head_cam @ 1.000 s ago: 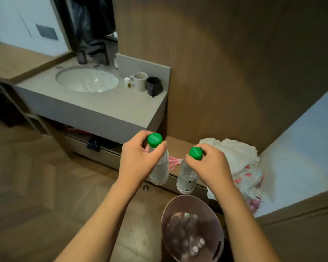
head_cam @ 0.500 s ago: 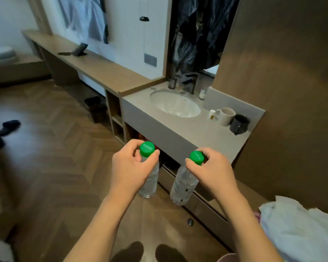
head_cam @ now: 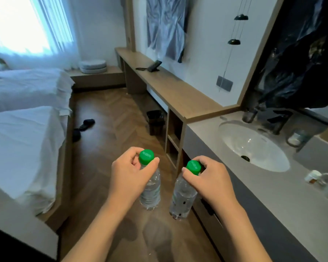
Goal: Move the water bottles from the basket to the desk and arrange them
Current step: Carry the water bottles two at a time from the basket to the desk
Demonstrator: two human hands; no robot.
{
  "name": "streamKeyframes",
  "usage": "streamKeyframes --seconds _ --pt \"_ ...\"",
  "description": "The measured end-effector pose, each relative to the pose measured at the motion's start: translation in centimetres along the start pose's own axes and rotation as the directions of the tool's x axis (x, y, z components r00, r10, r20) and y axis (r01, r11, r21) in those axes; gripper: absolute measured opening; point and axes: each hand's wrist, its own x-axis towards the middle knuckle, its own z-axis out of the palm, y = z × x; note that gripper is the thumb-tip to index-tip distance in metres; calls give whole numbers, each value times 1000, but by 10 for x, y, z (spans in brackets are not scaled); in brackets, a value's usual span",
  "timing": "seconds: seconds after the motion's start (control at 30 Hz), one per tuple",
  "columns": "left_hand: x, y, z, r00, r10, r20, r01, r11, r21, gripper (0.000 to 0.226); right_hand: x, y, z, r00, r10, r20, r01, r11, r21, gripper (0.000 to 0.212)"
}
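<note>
Left hand [head_cam: 130, 172] pinching left bottle [head_cam: 150, 188] by cap, right hand [head_cam: 209, 177] likewise on right bottle [head_cam: 182, 197] — dangling, may slip or knock together before desk [head_cam: 170, 87] at 12 o'clock.

green bottle caps [head_cam: 146, 157], white bedding [head_cam: 23, 129], herringbone brown floor [head_cam: 110, 118]

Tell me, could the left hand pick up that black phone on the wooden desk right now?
Probably not: the left hand grips a bottle by its neck, and the phone lies far down the desk.
</note>
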Motion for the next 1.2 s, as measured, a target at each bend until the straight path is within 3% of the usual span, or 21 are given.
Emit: streamKeyframes --seconds 0.13,0.47,0.8,1.2 --pt "73 -10 3 995 18 -100 -15 999 38 18 79 -19 22 998 -68 9 67 997 33 19" --pt "239 -89 7 982 -46 -185 56 997 52 16 257 -52 109 988 -114 104 116 993 -14 22" --pt "469 -169 -4 983 78 -168 -67 995 69 20 468 -122 206 985 -157 69 156 988 10 21" --pt "706 -288 22 987 3 -160 15 994 111 17 715 -155 338 964 -219 150 222 975 3 18"
